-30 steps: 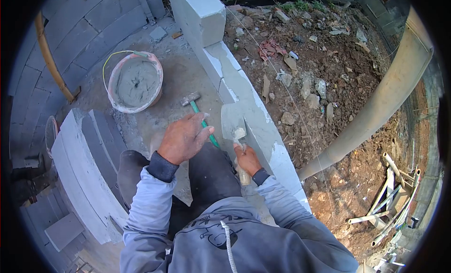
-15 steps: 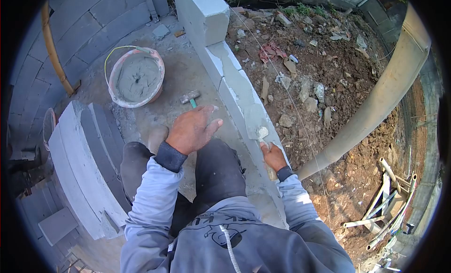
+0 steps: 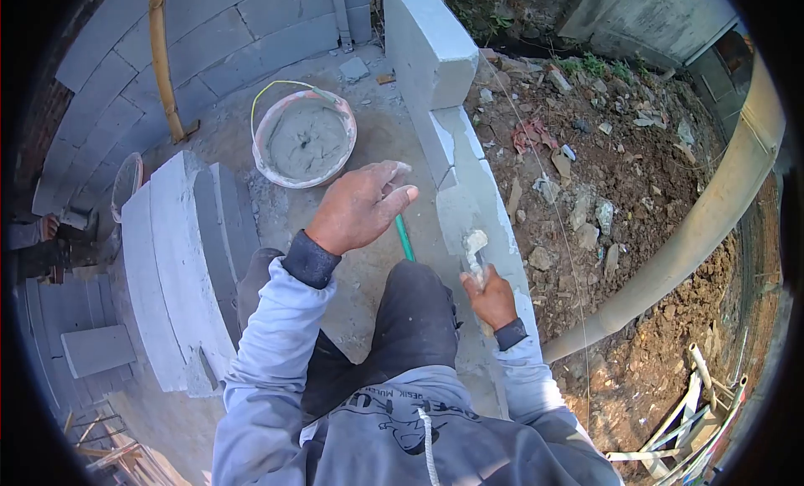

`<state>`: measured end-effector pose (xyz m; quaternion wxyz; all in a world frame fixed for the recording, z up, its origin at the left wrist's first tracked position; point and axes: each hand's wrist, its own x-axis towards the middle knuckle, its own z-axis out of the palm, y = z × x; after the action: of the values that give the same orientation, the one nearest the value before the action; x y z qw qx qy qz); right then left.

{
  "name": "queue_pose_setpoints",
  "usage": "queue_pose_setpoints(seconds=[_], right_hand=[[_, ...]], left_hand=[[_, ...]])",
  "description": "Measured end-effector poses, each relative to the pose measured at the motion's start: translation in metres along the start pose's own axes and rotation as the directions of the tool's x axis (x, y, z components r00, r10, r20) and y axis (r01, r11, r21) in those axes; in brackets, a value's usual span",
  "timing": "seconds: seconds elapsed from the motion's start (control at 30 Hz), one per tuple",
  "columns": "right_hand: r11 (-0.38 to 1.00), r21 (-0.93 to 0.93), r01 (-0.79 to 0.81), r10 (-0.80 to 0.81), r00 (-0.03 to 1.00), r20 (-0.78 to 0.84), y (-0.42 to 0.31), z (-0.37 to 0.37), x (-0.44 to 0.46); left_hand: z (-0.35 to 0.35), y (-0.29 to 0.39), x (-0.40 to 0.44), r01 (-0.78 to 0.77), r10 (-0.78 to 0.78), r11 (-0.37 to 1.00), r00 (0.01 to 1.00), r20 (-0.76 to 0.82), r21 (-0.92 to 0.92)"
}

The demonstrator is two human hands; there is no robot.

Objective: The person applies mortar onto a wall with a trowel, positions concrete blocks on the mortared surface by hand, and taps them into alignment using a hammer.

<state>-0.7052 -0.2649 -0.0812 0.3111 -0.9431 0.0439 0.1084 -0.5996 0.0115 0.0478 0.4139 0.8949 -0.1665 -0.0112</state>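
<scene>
My right hand (image 3: 492, 298) is closed around the handle of a trowel (image 3: 460, 211). Its mortar-smeared blade lies at the inner edge of the low block wall (image 3: 500, 226), where wet grey mortar coats the top; whether the blade touches the mortar is hard to tell. A pale lump of mortar sticks near the handle's neck. My left hand (image 3: 360, 205) hovers empty above the floor, thumb and fingers apart. Beneath it shows the green handle of a hammer (image 3: 404, 239), its head hidden by the hand. Beyond sits a bucket of mortar (image 3: 350, 147).
Stacked light blocks (image 3: 163, 277) stand left of my knees. A taller block (image 3: 435, 55) rises on the wall ahead. A string line (image 3: 553, 205) runs over rubble and soil at right, near a thick bamboo pole (image 3: 670, 252). Another person's hand (image 3: 50, 226) shows at far left.
The view has swung left, so the surroundings appear further right. The trowel has shifted toward the wall's inner edge. My left hand now covers the hammer's head.
</scene>
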Motion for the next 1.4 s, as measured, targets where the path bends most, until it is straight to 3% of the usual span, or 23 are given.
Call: queue_pose_setpoints(seconds=[0.1,0.13,0.2,0.23,0.33,0.43,0.57,0.7,0.9,1.0,1.03,1.17,1.27,1.33,1.4], right_hand=[[0.950,-0.018,0.313,-0.313,0.950,-0.007,-0.068,0.021,0.079],[0.908,-0.063,0.414,-0.416,0.909,-0.020,-0.090,0.028,0.103],[0.875,-0.253,0.413,-0.421,0.907,0.024,-0.133,0.042,0.149],[0.826,-0.322,0.463,-0.475,0.879,0.046,-0.152,0.048,0.170],[0.617,-0.567,0.545,-0.580,0.802,0.141,-0.209,0.082,0.238],[0.412,-0.766,0.492,-0.681,0.725,0.099,-0.244,0.141,0.302],[0.403,-0.704,0.585,-0.623,0.738,0.257,-0.266,0.195,0.326],[0.483,-0.530,0.697,-0.525,0.715,0.462,-0.275,0.199,0.290],[0.735,-0.437,0.519,-0.345,0.840,0.419,-0.275,0.195,0.268],[0.903,-0.330,0.274,-0.193,0.946,0.259,-0.260,0.176,0.254],[0.912,-0.268,0.310,-0.255,0.941,0.221,-0.246,0.176,0.249],[0.971,-0.121,0.206,-0.160,0.937,0.312,-0.209,0.177,0.259],[0.945,0.133,0.298,-0.326,0.877,0.354,-0.161,0.215,0.275],[0.958,0.185,0.217,-0.283,0.802,0.526,-0.156,0.222,0.285],[0.906,0.418,0.071,-0.285,0.831,0.478,-0.163,0.209,0.266]], left_hand=[[-0.008,-0.023,-0.003,-0.003,0.005,1.000,0.994,-0.110,0.020],[-0.013,-0.028,-0.007,0.097,-0.083,0.984,0.992,-0.096,0.150],[-0.019,-0.038,-0.014,0.260,-0.248,0.885,0.965,-0.081,0.386],[-0.023,-0.044,-0.016,0.256,-0.251,0.873,0.966,-0.067,0.416],[-0.028,-0.045,-0.019,0.283,-0.234,0.895,0.956,-0.177,0.345],[-0.039,-0.057,-0.022,0.384,-0.315,0.875,0.914,-0.257,0.294],[-0.058,-0.061,-0.035,0.446,-0.351,0.860,0.869,-0.349,0.246],[-0.070,-0.070,-0.048,0.484,-0.407,0.841,0.861,-0.306,0.244],[-0.064,-0.077,-0.038,0.439,-0.354,0.863,0.879,-0.321,0.252],[-0.066,-0.073,-0.032,0.455,-0.383,0.862,0.874,-0.300,0.223],[-0.067,-0.073,-0.032,0.458,-0.389,0.866,0.870,-0.304,0.203],[-0.064,-0.072,-0.028,0.444,-0.368,0.873,0.872,-0.323,0.203],[-0.058,-0.071,-0.024,0.420,-0.353,0.891,0.880,-0.318,0.174],[-0.049,-0.072,-0.022,0.389,-0.312,0.899,0.891,-0.329,0.201],[-0.043,-0.068,-0.013,0.362,-0.282,0.905,0.904,-0.322,0.224]])
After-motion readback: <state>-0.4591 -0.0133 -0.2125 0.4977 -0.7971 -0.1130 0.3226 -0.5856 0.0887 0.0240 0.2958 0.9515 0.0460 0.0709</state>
